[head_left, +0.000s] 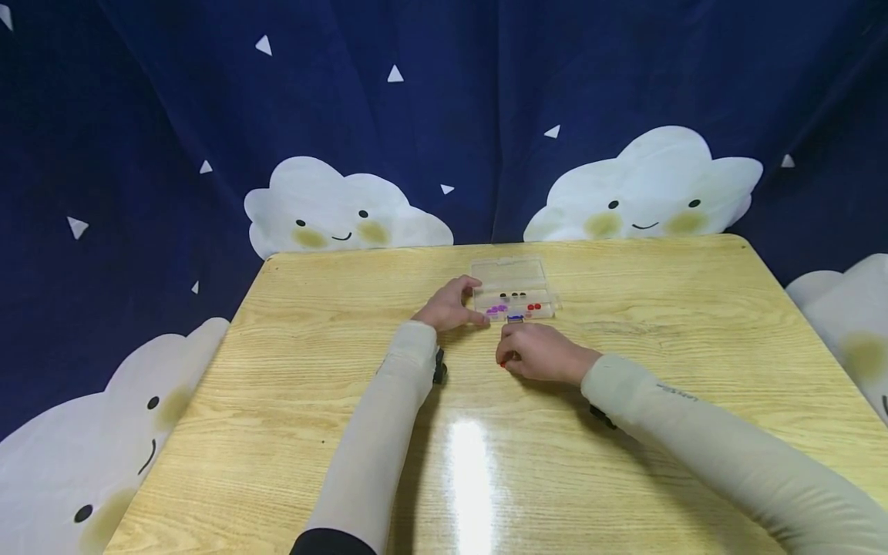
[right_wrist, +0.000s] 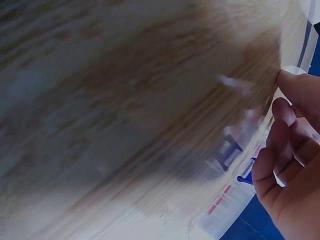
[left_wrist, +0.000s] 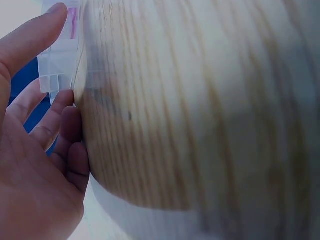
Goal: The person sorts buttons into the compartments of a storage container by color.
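A clear plastic compartment box [head_left: 548, 310], its lid [head_left: 509, 271] tipped back, lies near the table's far edge. Purple pieces [head_left: 496, 309], small black pieces [head_left: 514, 295] and small red pieces [head_left: 534, 307] show in it. My left hand [head_left: 445, 307] holds the box's left end, thumb at the front corner and index finger farther back. Close in front of the box, my right hand [head_left: 544, 352] pinches a small red piece [head_left: 502, 364], mostly hidden by the fingertips. A blue piece [head_left: 515, 317] shows at the box's front, just beyond the right hand.
The wooden table [head_left: 312, 370] has rounded far corners. Behind it hangs a dark blue curtain [head_left: 486, 100] with smiling clouds. A bright light reflection [head_left: 470, 478] lies on the tabletop between the forearms.
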{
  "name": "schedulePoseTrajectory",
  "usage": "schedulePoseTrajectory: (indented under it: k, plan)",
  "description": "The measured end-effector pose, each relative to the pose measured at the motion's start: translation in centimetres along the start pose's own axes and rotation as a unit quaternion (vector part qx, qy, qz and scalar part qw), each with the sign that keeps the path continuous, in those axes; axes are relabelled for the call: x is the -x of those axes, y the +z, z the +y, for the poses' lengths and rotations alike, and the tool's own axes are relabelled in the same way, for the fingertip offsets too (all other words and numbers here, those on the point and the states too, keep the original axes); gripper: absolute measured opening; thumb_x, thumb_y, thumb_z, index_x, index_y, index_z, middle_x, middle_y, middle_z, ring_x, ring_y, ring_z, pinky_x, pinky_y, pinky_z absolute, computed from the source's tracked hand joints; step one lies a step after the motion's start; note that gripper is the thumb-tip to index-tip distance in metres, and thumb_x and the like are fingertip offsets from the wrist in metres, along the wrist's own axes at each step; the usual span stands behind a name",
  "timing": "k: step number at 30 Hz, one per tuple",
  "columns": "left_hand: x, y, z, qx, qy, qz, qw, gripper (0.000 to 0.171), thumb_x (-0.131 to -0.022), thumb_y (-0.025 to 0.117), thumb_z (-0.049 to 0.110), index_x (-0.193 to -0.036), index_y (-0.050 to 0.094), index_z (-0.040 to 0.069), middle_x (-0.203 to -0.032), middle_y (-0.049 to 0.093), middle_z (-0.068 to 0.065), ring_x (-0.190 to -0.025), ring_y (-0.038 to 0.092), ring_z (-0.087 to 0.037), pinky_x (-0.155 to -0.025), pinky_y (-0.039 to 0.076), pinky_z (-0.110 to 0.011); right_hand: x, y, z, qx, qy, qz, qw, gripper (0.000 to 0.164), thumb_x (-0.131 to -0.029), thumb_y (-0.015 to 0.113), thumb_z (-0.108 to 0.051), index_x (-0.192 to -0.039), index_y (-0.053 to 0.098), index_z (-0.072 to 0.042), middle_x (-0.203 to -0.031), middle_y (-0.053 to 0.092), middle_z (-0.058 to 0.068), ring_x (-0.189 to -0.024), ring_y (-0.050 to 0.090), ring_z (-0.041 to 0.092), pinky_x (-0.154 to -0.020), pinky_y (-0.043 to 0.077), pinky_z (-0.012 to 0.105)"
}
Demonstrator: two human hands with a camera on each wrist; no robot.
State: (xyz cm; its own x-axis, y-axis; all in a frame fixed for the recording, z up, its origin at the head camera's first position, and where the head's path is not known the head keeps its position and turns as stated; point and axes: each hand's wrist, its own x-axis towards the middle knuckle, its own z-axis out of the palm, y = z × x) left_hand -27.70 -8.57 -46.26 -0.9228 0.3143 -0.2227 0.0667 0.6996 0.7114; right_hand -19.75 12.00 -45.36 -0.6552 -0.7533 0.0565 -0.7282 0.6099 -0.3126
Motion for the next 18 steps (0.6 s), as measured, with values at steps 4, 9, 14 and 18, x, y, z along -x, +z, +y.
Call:
schedulePoseTrajectory:
  k: [4, 9, 14, 18]
  plan:
    - [0.1, -0.1, 0.1, 0.003, 0.005, 0.002, 1.0, 0.076, -0.081, 0.083, 0.029, -0.146, 0.045, 0.022, -0.142, 0.05, -0.008, -0.132, 0.049, -0.027, -0.115, 0.039, -0.043, -0.2, -0.1, -0.1, -0.001, 0.001, 0.004, 1.0, 0.01, -0.083, 0.076, -0.008, -0.088, 0.078, -0.017, -0.086, 0.066, -0.004, -0.078, 0.062, 0.009, -0.072, 0.055, 0.028]
    - [0.2, -0.2, 0.3, 0.003, 0.006, 0.004, 1.0, 0.075, -0.081, 0.082, 0.029, -0.145, 0.045, 0.021, -0.141, 0.051, -0.008, -0.13, 0.049, -0.027, -0.113, 0.041, -0.044, -0.5, -0.3, -0.2, -0.004, 0.013, -0.003, 1.0, 0.01, -0.082, 0.077, -0.007, -0.085, 0.078, -0.016, -0.085, 0.067, -0.004, -0.078, 0.063, 0.011, -0.073, 0.056, 0.029]
    - [0.1, -0.1, 0.1, -0.001, 0.008, 0.0, 1.0, 0.075, -0.081, 0.082, 0.03, -0.145, 0.045, 0.021, -0.14, 0.051, -0.008, -0.129, 0.05, -0.027, -0.112, 0.041, -0.043, -0.9, -0.6, -0.4, -0.007, 0.017, -0.02, 1.0, 0.011, -0.081, 0.077, -0.005, -0.083, 0.079, -0.016, -0.084, 0.068, -0.003, -0.078, 0.064, 0.012, -0.075, 0.056, 0.032]
    - [0.1, -0.1, 0.1, -0.001, 0.009, -0.003, 1.0, 0.076, -0.08, 0.083, 0.029, -0.145, 0.045, 0.021, -0.14, 0.051, -0.008, -0.13, 0.05, -0.027, -0.113, 0.04, -0.043, -1.0, -0.9, -0.5, -0.014, 0.016, -0.025, 0.999, 0.01, -0.08, 0.077, -0.005, -0.082, 0.079, -0.015, -0.083, 0.068, -0.003, -0.077, 0.065, 0.012, -0.08, 0.057, 0.04]
